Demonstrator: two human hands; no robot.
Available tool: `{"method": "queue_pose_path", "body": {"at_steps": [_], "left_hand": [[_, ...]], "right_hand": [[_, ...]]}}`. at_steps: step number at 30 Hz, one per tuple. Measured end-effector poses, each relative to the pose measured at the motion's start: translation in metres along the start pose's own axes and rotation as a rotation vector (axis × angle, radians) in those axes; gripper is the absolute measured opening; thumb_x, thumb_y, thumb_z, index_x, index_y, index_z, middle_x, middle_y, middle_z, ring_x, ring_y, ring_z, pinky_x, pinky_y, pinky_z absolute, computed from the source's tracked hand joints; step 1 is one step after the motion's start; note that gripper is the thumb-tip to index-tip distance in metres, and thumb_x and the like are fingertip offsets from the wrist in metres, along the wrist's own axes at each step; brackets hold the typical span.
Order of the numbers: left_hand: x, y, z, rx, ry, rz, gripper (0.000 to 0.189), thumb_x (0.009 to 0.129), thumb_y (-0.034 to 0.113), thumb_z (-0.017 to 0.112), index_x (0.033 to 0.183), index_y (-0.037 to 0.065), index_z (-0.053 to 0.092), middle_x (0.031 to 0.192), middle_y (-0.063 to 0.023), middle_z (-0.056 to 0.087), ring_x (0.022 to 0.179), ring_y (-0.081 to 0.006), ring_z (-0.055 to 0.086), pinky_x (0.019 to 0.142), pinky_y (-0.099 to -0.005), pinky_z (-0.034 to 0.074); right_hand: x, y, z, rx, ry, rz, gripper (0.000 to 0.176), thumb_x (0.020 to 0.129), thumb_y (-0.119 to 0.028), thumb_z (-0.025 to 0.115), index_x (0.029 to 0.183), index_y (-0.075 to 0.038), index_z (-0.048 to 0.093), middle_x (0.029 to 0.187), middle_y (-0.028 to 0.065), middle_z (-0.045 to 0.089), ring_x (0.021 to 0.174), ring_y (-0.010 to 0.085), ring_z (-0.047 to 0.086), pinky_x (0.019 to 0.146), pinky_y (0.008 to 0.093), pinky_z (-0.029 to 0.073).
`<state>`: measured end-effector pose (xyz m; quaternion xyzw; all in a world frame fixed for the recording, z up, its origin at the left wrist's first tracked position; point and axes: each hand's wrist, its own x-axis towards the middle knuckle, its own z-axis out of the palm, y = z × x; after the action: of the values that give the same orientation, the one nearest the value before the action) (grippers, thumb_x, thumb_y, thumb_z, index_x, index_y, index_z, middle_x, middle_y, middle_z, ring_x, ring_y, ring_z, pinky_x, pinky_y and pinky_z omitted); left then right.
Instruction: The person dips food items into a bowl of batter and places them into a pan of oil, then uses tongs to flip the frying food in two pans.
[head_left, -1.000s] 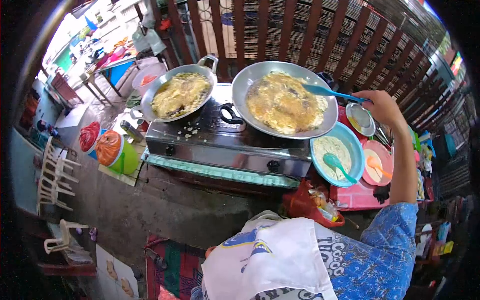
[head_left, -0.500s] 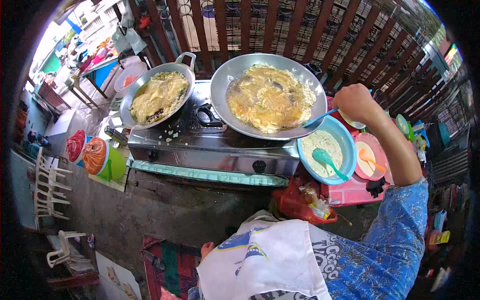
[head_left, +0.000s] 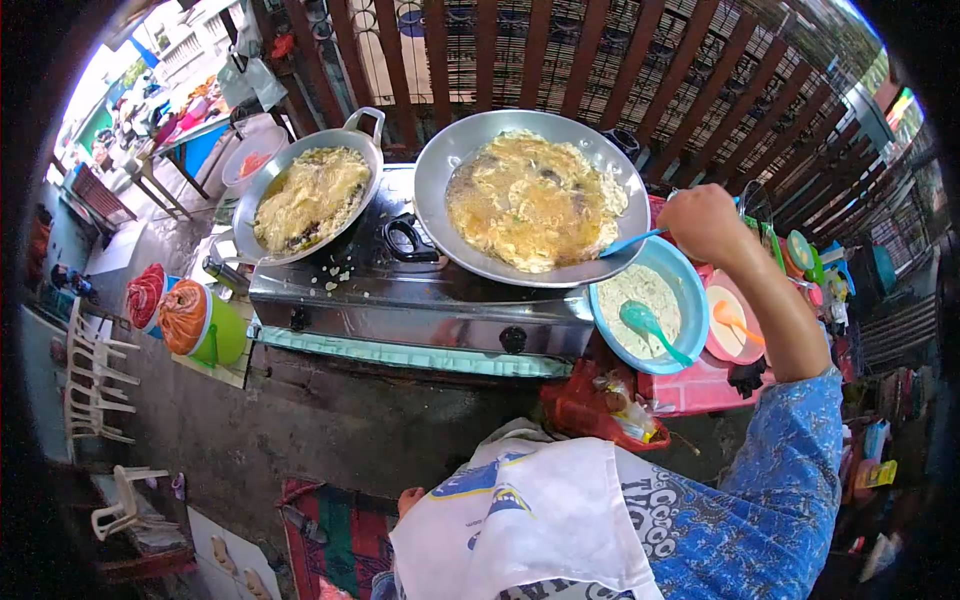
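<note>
Blue spatula slants leftward from the gripping right hand into a pan; left hand's hold unclear.

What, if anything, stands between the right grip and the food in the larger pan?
Only the right rim of the larger pan; the blue utensil in the right grip reaches over it to the edge of the food. Nothing else visible blocks it.

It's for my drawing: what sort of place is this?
Maybe an outdoor cooking spot: a stove holds two pans of food, and a bowl of pale mix stands beside it.
</note>
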<state>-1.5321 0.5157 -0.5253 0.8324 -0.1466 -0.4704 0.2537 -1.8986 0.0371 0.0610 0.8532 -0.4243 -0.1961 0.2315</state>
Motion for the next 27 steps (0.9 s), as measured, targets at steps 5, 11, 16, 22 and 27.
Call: {"method": "queue_pose_path", "body": {"at_steps": [5,11,16,22,27], "left_hand": [[-0.013,0.043,-0.013,0.086,-0.004,0.039,0.036,0.083,0.026,0.058,0.103,-0.003,0.058,0.093,-0.0146,0.064,0.084,-0.0208,0.061,0.074,-0.0324,0.048],[-0.015,0.054,-0.009,0.058,0.007,0.057,0.037,0.083,0.028,0.056,0.105,-0.002,0.058,0.097,-0.016,0.063,0.089,-0.023,0.061,0.077,-0.0339,0.047],[0.002,0.032,-0.004,0.161,0.033,0.134,0.039,0.082,0.03,0.056,0.104,-0.002,0.059,0.099,-0.0166,0.063,0.093,-0.0254,0.061,0.08,-0.0343,0.047],[0.001,0.013,-0.009,0.192,0.031,0.043,0.039,0.081,0.031,0.057,0.103,0.0,0.06,0.098,-0.0169,0.063,0.093,-0.0275,0.06,0.081,-0.0357,0.047],[-0.016,0.024,-0.01,0.171,0.05,0.029,0.035,0.081,0.028,0.057,0.101,0.0,0.061,0.097,-0.0168,0.064,0.092,-0.027,0.06,0.08,-0.0363,0.047]], "right_hand": [[0.003,-0.005,-0.037,-0.011,-0.123,-0.049,0.014,0.072,-0.011,0.055,0.073,-0.007,0.068,0.08,0.0134,0.066,0.076,0.0274,0.065,0.061,0.0374,0.051],[0.015,-0.011,-0.045,0.028,-0.226,-0.049,0.017,0.075,-0.012,0.052,0.079,-0.006,0.068,0.088,0.013,0.066,0.081,0.0272,0.065,0.066,0.0377,0.051],[0.029,-0.016,-0.03,0.002,-0.227,-0.029,0.017,0.076,-0.012,0.052,0.079,-0.007,0.068,0.088,0.0126,0.066,0.081,0.0269,0.065,0.066,0.037,0.051],[0.033,-0.017,-0.018,-0.047,-0.119,-0.054,0.014,0.072,-0.015,0.054,0.073,-0.01,0.067,0.079,0.0101,0.066,0.076,0.0258,0.065,0.06,0.0375,0.05],[0.032,-0.016,-0.04,-0.051,-0.193,-0.063,0.018,0.075,-0.013,0.052,0.077,-0.008,0.069,0.084,0.0107,0.067,0.08,0.0249,0.065,0.064,0.0371,0.05]]}}
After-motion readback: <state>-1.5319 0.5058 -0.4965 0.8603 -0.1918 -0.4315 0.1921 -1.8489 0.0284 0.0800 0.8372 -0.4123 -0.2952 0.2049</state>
